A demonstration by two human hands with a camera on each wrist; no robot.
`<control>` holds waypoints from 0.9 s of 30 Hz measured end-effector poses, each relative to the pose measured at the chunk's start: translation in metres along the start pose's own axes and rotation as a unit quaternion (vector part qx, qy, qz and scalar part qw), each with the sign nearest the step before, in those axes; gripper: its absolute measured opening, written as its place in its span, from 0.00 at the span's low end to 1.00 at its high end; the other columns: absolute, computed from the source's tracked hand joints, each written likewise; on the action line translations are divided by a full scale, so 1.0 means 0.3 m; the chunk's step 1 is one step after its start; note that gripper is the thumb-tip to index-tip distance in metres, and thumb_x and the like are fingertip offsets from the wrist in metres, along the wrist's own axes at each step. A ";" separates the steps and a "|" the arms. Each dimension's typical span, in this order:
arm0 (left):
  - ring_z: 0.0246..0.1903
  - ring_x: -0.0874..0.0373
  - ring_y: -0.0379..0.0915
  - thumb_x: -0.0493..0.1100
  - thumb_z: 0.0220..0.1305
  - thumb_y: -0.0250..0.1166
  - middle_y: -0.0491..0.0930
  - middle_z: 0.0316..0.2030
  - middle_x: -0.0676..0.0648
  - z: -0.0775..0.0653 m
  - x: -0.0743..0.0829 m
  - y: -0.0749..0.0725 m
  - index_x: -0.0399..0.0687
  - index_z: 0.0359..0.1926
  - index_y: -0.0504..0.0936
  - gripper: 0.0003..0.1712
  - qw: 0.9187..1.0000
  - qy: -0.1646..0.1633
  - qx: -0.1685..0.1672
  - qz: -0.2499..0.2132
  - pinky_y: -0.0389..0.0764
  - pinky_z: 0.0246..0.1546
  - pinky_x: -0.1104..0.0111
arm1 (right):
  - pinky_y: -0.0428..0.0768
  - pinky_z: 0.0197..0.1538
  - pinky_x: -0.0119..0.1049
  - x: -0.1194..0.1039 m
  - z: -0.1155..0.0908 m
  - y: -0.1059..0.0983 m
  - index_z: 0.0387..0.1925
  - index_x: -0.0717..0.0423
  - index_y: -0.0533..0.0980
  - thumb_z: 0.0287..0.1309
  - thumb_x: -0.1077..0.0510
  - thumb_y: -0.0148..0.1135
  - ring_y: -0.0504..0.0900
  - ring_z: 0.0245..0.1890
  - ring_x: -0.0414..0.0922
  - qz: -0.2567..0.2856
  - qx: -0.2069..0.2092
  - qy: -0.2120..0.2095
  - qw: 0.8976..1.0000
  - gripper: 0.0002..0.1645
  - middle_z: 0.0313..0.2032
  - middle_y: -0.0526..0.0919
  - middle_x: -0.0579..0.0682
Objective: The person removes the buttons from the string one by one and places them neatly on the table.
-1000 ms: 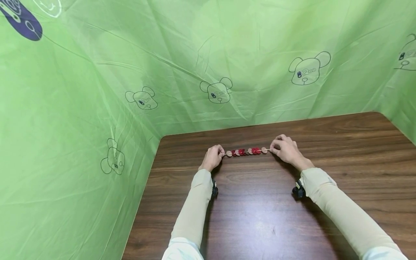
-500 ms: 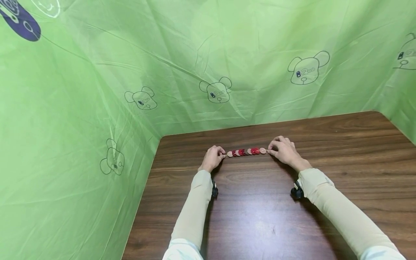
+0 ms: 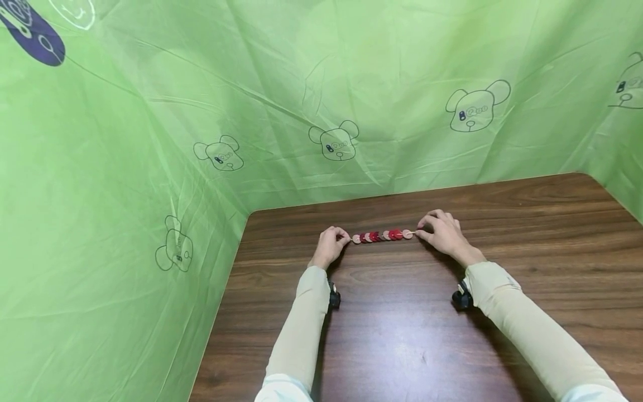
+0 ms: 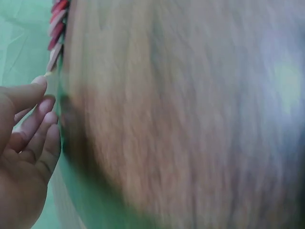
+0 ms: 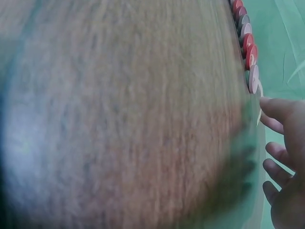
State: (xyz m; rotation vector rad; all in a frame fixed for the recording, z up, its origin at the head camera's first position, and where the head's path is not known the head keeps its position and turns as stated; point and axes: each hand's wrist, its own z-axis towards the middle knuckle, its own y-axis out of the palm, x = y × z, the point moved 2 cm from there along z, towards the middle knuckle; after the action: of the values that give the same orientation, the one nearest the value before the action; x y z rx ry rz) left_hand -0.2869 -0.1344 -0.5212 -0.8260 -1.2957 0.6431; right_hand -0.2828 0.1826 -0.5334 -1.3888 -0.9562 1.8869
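Note:
A string of round flat discs [image 3: 395,234], red, dark red and pale pink, stretches in a nearly straight row between the two hands. My left hand [image 3: 329,247] pinches the cord at the left end, thumb and index fingertip together beside the last pale disc [image 4: 55,56]. At the other end my right hand [image 3: 444,234] pinches the pale cord between thumb and index finger, close to a pink disc [image 5: 254,78]. A short tail of cord hangs past the right fingertips. The other fingers of both hands are loosely bent.
The brown wood-grain table [image 3: 392,335] lies under both forearms. A green cloth [image 3: 392,84] printed with bear faces rises behind the table and along its left side. Each wrist carries a small black camera [image 3: 462,296].
Both hands keep their pinch on the string's ends. The right hand has moved slightly in and back out; the left has shifted slightly right. The disc string remains stretched between them.

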 end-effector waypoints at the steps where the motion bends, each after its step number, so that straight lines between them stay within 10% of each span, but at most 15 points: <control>1: 0.39 0.57 0.75 0.43 0.63 0.64 0.80 0.36 0.49 0.002 0.000 0.002 0.48 0.33 0.83 0.05 1.000 0.001 0.002 -0.014 0.75 0.45 0.66 | 0.60 0.52 0.61 0.001 -0.001 -0.002 0.39 0.52 0.79 0.58 0.50 0.65 0.64 0.55 0.63 0.000 0.000 0.000 1.000 0.12 0.55 0.71 0.61; 10: 0.30 0.64 0.74 0.43 0.61 0.66 0.84 0.31 0.51 0.020 -0.017 0.018 0.49 0.32 0.84 0.04 0.989 -0.038 0.014 -0.143 0.75 0.34 0.72 | 0.59 0.53 0.61 0.001 -0.005 -0.016 0.41 0.53 0.78 0.58 0.50 0.64 0.64 0.56 0.64 0.007 0.004 0.002 1.000 0.14 0.56 0.70 0.62; 20: 0.28 0.58 0.80 0.38 0.61 0.66 0.85 0.30 0.40 0.017 -0.036 0.041 0.37 0.35 0.82 0.06 0.950 -0.064 0.007 -0.306 0.79 0.31 0.70 | 0.59 0.54 0.60 -0.004 -0.005 -0.012 0.42 0.54 0.78 0.58 0.51 0.64 0.65 0.56 0.63 0.016 0.014 -0.007 1.000 0.14 0.55 0.71 0.62; 27: 0.31 0.59 0.80 0.39 0.60 0.67 0.84 0.31 0.42 0.008 -0.041 0.051 0.38 0.35 0.84 0.07 0.941 -0.062 0.032 -0.332 0.81 0.35 0.68 | 0.59 0.53 0.60 -0.018 0.001 -0.004 0.41 0.53 0.79 0.56 0.52 0.66 0.66 0.54 0.62 0.024 0.028 -0.025 0.999 0.13 0.54 0.73 0.61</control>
State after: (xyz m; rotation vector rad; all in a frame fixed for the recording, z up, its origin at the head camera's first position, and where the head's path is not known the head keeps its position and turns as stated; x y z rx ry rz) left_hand -0.2907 -0.1351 -0.5405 -0.2548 -1.5468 0.1927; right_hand -0.2816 0.1786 -0.5295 -1.3485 -0.8935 1.9785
